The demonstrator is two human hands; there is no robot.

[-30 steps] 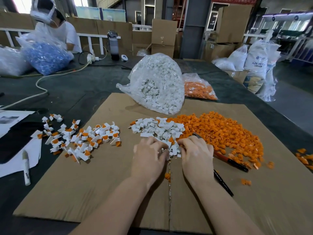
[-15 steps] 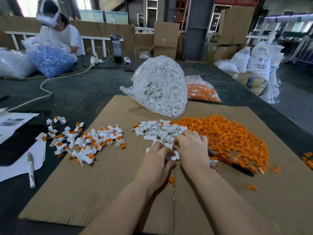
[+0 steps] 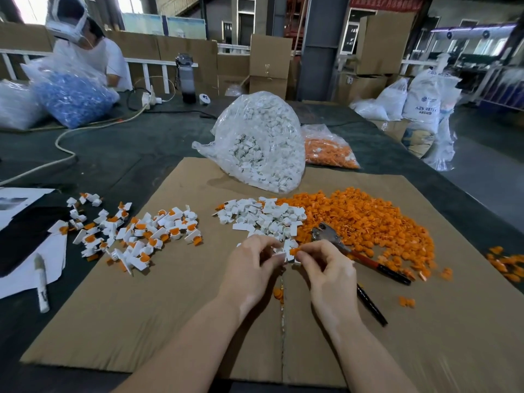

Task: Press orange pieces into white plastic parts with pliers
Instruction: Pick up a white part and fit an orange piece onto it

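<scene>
pliers (image 3: pixel 357 255) on cardboard (image 3: pixel 170 293) by right hand (image 3: pixel 326 268), orange pile (image 3: pixel 368 219) behind

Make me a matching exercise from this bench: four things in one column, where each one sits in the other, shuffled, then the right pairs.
Things
1. pliers
2. marker pen
3. bag of white parts
4. assembled pieces

Places
A. at the far edge of the cardboard, beside the bag of orange pieces
B. spread over the cardboard's left edge
C. head on the loose orange pile, handles trailing to the right of the hands
D. on the white paper at far left

Pairs: 1-C, 2-D, 3-A, 4-B
</scene>
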